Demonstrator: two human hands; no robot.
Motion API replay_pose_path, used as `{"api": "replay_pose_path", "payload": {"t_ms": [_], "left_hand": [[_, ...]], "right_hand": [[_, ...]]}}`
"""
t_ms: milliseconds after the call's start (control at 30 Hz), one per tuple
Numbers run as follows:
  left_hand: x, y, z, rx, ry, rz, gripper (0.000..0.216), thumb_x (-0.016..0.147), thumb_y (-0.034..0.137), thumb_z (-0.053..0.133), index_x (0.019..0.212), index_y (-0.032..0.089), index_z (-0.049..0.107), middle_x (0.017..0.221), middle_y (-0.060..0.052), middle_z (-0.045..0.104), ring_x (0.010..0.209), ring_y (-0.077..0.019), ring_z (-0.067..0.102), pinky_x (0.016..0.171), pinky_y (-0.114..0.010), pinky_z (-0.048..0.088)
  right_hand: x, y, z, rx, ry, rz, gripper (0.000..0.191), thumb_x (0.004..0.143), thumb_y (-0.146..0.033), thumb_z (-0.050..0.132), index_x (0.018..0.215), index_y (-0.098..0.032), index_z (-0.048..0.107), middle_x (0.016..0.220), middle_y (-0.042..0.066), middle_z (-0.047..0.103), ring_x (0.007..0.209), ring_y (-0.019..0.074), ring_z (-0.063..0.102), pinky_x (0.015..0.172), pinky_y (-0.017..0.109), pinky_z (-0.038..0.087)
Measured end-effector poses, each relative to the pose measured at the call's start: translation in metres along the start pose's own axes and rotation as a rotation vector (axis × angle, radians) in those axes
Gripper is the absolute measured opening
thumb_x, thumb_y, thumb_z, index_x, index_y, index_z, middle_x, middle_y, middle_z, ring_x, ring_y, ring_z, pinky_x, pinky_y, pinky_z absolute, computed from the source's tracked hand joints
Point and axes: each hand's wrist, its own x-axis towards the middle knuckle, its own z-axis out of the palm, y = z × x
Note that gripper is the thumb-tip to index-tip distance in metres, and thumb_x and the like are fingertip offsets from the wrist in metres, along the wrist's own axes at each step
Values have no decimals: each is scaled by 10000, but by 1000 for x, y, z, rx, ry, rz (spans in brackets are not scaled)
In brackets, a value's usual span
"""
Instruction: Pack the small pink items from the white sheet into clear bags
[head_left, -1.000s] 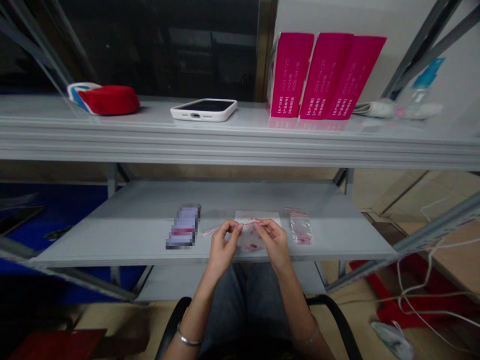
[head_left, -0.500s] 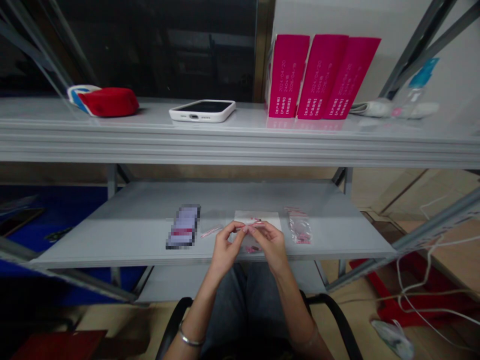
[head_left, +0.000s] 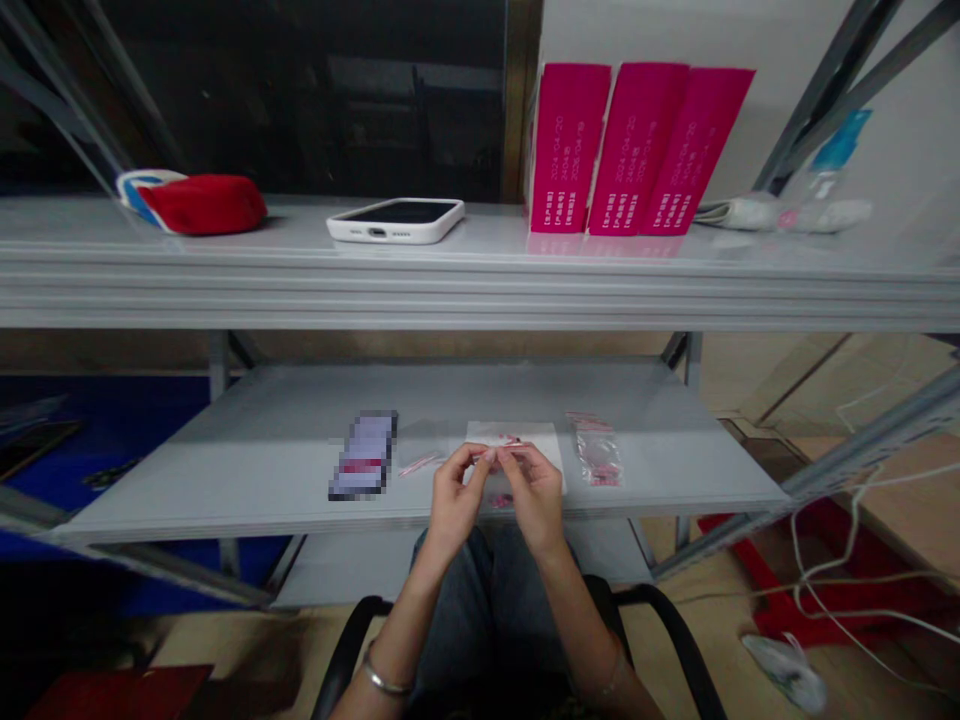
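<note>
My left hand [head_left: 459, 490] and my right hand [head_left: 534, 495] meet over the front of the lower shelf. Both are closed, thumbs and fingertips pinching the red-striped top of a small clear zip bag [head_left: 501, 500]. Small pink-red pieces show low in this bag, between the hands; their kind is too small to tell. Behind the fingers lies a white sheet [head_left: 551, 440] with a few tiny reddish bits on it. Another zip bag [head_left: 598, 450], with pink pieces at its bottom, rests to the right. To the left is a flat clear bag [head_left: 420, 455] with a red-striped edge.
A phone [head_left: 364, 455] with a blurred screen lies left on the lower shelf [head_left: 262, 440]. The upper shelf [head_left: 300, 285] holds a red case [head_left: 214, 204], a white-cased phone [head_left: 397, 222], magenta boxes [head_left: 574, 150] and a spray bottle [head_left: 821, 185]. White cables [head_left: 806, 580] hang at right.
My hands have drawn slightly closer together, and less of the bag's red-striped edge shows between the fingers. The whole view has shifted a little.
</note>
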Motion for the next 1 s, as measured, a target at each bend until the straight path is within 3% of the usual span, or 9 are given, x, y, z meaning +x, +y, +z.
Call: {"api": "replay_pose_path", "payload": {"t_ms": [133, 400, 733, 867, 1000], "left_hand": [[-2, 0, 5, 18, 12, 4, 201, 838, 344, 542, 815, 156, 610, 778, -22, 639, 719, -134, 577, 667, -224, 450], [3, -3, 33, 356, 83, 106, 249, 898, 364, 439, 790, 177, 563, 638, 13, 575, 561, -102, 520, 537, -194, 364], [9, -33, 80, 483, -97, 159, 265, 932, 326, 359, 912, 194, 588, 725, -32, 630, 609, -138, 578, 570, -223, 362], [15, -41, 110, 439, -120, 93, 288, 941, 332, 333, 918, 185, 580, 681, -24, 617, 565, -136, 564, 535, -223, 343], [29, -46, 131, 359, -204, 25, 330, 940, 374, 327, 912, 182, 594, 609, -10, 602, 530, -138, 558, 504, -221, 342]], "right_hand": [[0, 1, -2, -46, 40, -31, 187, 802, -353, 587, 793, -175, 645, 780, 27, 648, 745, 155, 596, 734, 286, 473], [7, 4, -22, -110, 161, -82, 228, 796, -380, 585, 843, -173, 669, 869, 62, 677, 816, 187, 611, 745, 312, 472], [19, 17, -82, -348, 271, -138, 330, 833, -448, 503, 838, -173, 685, 853, 63, 683, 798, 193, 582, 763, 316, 439], [31, 27, -111, -419, 269, -95, 414, 813, -493, 506, 916, -135, 688, 852, 82, 695, 726, 189, 584, 679, 292, 439], [53, 34, -139, -649, 338, -63, 542, 805, -578, 455, 856, -98, 700, 685, 87, 675, 584, 182, 546, 563, 268, 389]]}}
